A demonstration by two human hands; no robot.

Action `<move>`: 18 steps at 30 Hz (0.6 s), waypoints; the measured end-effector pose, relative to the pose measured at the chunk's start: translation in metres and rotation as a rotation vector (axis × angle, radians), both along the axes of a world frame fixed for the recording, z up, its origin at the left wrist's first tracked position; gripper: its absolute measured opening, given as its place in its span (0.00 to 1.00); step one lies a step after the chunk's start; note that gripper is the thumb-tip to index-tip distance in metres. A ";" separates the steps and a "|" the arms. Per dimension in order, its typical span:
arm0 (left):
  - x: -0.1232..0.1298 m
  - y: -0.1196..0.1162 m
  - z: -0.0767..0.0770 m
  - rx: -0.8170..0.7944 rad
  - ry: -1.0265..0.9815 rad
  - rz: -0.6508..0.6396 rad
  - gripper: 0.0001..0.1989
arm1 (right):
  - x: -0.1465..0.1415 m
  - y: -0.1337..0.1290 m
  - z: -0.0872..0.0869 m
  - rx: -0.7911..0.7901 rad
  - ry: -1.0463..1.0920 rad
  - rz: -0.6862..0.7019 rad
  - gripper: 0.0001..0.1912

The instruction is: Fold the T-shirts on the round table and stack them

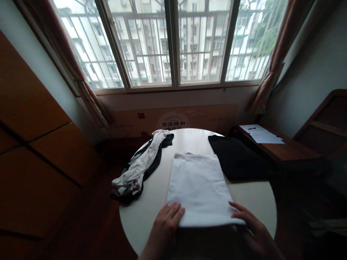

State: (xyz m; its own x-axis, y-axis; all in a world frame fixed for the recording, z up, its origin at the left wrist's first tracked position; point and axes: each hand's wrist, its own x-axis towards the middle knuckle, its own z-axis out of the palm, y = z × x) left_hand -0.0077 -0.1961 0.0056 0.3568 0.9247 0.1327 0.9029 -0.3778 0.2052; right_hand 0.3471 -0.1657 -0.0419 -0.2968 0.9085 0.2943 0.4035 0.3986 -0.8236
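A white cloth garment (199, 191), folded into a neat rectangle, lies on the round white table (146, 220) in front of me. My left hand (168, 220) rests on its lower left corner, fingers stretched out flat over the edge. At the lower right corner, my right hand (251, 222) touches the cloth's side with its fingers extended and apart. The undersides of both hands are hidden.
A crumpled pile of pale and dark clothes (141, 166) lies along the table's left edge. Folded black cloth (238, 159) sits at the right. Beyond it, papers (261, 134) lie on a brown wooden surface (292, 150). A barred window (173, 47) is ahead.
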 end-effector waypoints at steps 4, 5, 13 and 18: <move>-0.042 0.003 -0.006 0.102 -0.132 0.045 0.31 | -0.013 -0.003 0.011 -0.085 0.178 -0.036 0.12; -0.049 0.005 -0.005 0.107 -0.191 0.028 0.27 | -0.016 -0.003 0.015 -0.110 0.214 -0.053 0.13; -0.040 0.022 0.057 0.138 -0.717 -0.030 0.13 | -0.015 0.005 0.059 -0.078 0.347 -0.029 0.16; -0.004 0.037 0.127 0.007 -0.988 -0.010 0.17 | 0.012 0.015 0.120 -0.027 0.478 -0.160 0.18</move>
State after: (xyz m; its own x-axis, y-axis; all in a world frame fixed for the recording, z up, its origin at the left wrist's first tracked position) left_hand -0.0119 -0.1589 0.1324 0.0907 0.9202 0.3808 0.3232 -0.3889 0.8627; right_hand 0.3589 -0.1509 0.0778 0.0089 0.9408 0.3389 0.0326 0.3385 -0.9404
